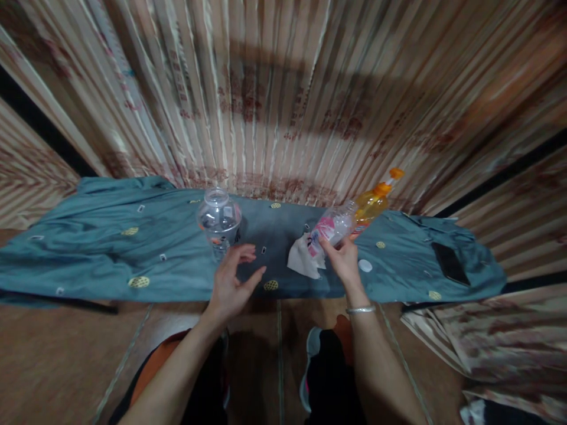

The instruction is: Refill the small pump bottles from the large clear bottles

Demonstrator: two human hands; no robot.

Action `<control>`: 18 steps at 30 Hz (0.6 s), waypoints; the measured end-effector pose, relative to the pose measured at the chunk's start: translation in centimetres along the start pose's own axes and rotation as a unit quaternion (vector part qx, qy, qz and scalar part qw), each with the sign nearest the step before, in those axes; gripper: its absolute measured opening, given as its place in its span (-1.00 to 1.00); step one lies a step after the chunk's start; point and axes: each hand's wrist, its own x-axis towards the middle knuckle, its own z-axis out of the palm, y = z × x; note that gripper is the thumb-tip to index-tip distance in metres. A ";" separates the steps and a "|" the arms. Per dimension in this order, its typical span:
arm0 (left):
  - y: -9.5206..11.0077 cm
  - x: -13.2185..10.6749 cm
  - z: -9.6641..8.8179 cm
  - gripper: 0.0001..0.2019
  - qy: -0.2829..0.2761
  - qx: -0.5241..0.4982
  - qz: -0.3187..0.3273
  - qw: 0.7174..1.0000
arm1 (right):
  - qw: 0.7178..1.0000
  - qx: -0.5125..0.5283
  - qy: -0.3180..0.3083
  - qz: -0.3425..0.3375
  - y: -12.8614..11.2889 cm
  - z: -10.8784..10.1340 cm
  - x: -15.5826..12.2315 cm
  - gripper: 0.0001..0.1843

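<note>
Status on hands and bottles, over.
Left hand: open, nothing held, near wide clear plastic bottle. Right hand: gripping narrower clear plastic bottle with pink label. Crowding it: orange-topped pump bottle of amber liquid, rumpled white cloth or tissue.

Left fingers loosely bent, apart; right fingers in a grip

Right hand holding clear bottle, tissue

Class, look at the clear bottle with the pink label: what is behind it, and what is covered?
Behind the clear bottle a pump bottle shows, with its orange pump top and yellow-orange contents. The clear bottle and right hand hide part of its lower end.
</note>
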 end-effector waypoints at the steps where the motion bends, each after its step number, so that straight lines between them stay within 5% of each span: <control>1: 0.4 0.1 -0.9 -0.73 0.011 0.001 0.004 1.000 | 1.000 -0.021 0.015 -0.001 0.2 -0.3 0.2 -0.36; 7: 1.0 1.7 -5.9 -0.78 0.145 0.011 0.009 0.989 | 0.998 0.019 -0.044 -0.032 0.2 0.4 -0.1 -0.39; 10: -0.9 2.5 -7.1 -0.38 0.209 0.007 -0.001 0.978 | 0.998 -0.022 -0.047 -0.026 0.3 1.1 -0.3 -0.41; 12: -3.0 2.6 -6.9 -0.10 0.212 0.012 -0.061 0.975 | 0.998 -0.042 -0.047 -0.020 0.5 1.4 -0.3 -0.41; 15: -6.4 2.3 -5.3 -0.03 0.175 0.013 -0.161 0.971 | 0.996 -0.042 -0.074 -0.020 0.9 1.5 -0.3 -0.40; 18: -8.4 1.8 -3.6 0.06 0.123 0.021 -0.191 0.974 | 0.994 -0.038 -0.101 -0.015 1.2 1.7 -0.4 -0.38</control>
